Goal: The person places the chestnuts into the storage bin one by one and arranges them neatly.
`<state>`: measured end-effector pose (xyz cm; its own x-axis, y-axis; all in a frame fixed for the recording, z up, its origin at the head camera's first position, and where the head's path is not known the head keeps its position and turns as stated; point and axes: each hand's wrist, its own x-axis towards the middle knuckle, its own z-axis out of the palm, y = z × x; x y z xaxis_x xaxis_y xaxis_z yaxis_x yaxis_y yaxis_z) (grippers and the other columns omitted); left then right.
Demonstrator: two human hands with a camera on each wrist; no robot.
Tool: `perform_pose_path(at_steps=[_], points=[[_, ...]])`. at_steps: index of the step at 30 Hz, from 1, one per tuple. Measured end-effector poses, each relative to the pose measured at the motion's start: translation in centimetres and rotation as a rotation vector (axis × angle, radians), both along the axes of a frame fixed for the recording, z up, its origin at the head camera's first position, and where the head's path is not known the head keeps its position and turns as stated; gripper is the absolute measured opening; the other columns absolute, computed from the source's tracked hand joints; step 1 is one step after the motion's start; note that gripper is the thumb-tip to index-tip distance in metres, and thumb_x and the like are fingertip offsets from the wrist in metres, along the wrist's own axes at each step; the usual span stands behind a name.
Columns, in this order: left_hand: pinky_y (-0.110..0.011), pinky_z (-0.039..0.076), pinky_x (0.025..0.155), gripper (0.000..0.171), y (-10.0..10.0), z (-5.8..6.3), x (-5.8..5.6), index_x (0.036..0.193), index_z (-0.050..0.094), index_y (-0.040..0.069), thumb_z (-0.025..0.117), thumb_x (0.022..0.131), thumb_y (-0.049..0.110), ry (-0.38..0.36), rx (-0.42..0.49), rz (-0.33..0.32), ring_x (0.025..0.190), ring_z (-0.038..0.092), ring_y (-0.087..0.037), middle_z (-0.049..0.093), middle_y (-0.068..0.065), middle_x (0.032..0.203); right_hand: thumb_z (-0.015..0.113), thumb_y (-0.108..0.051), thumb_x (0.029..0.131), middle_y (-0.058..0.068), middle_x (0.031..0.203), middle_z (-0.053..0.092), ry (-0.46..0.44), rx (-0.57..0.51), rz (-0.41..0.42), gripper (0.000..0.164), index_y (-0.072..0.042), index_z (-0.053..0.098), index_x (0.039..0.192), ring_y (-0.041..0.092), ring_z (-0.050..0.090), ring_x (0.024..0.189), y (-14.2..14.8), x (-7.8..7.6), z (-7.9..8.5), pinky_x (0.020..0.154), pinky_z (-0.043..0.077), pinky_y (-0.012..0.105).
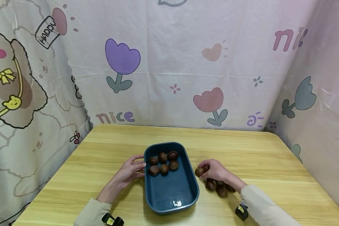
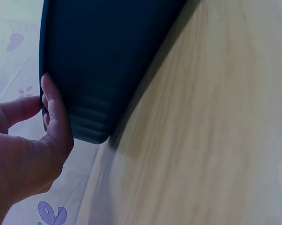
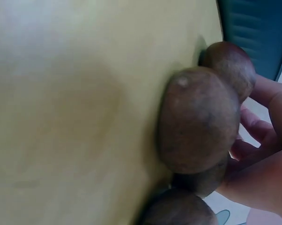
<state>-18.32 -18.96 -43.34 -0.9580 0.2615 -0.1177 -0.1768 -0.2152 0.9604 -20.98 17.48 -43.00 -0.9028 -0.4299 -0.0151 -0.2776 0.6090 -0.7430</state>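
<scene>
A dark blue rectangular container stands on the table, with several brown chestnuts grouped at its far end. My left hand holds the container's left side at the rim; in the left wrist view, the thumb and fingers meet at that edge. To the right of the container, my right hand pinches a chestnut just off the container's right wall. More loose chestnuts lie beneath and in front of that hand. In the right wrist view, large near chestnuts partly hide the fingertips.
The light wooden table ends at the back against a printed cloth, which also hangs along both sides. A black strap device sits on each sleeve. A dark cable runs past the table's left front edge.
</scene>
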Motion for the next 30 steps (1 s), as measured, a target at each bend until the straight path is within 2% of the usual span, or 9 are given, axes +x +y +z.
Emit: perform_pose_path(at_steps=[7, 14, 21, 30], points=[[-0.026, 0.054, 0.068, 0.051, 0.1, 0.0, 0.0, 0.138, 0.026, -0.008, 0.053, 0.096, 0.001, -0.001, -0.005, 0.006, 0.073, 0.060, -0.009, 0.058, -0.004, 0.092, 0.080, -0.018, 0.077, 0.001, 0.088, 0.067, -0.027, 0.027, -0.008, 0.025, -0.004, 0.071, 0.096, 0.015, 0.057, 0.075, -0.4, -0.7, 0.6, 0.073, 0.048, 0.034], [-0.026, 0.054, 0.068, 0.051, 0.1, 0.0, 0.0, 0.138, 0.025, -0.008, 0.053, 0.096, 0.000, -0.004, 0.005, 0.006, 0.072, 0.060, -0.009, 0.058, -0.004, 0.092, 0.076, -0.018, 0.080, 0.001, 0.090, 0.067, -0.043, 0.012, -0.088, 0.022, -0.005, 0.072, 0.097, 0.015, 0.055, 0.078, -1.1, -1.1, 1.2, 0.072, 0.047, 0.032], [-0.026, 0.054, 0.068, 0.051, 0.1, 0.1, 0.0, 0.138, 0.026, -0.008, 0.053, 0.096, 0.000, -0.006, 0.004, 0.009, 0.073, 0.060, -0.009, 0.058, -0.005, 0.093, 0.074, -0.018, 0.084, 0.002, 0.092, 0.069, -0.043, -0.065, -0.173, 0.022, -0.003, 0.072, 0.101, 0.016, 0.059, 0.085, -1.9, -1.4, 2.6, 0.077, 0.049, 0.034], [-0.027, 0.054, 0.069, 0.052, 0.1, 0.1, 0.0, 0.139, 0.025, -0.008, 0.053, 0.096, 0.002, -0.006, -0.005, 0.004, 0.073, 0.060, -0.009, 0.058, -0.006, 0.095, 0.072, -0.021, 0.087, 0.004, 0.096, 0.068, -0.090, -0.191, -0.165, 0.029, -0.002, 0.069, 0.109, 0.018, 0.060, 0.091, -3.1, -1.4, 4.3, 0.084, 0.049, 0.039]])
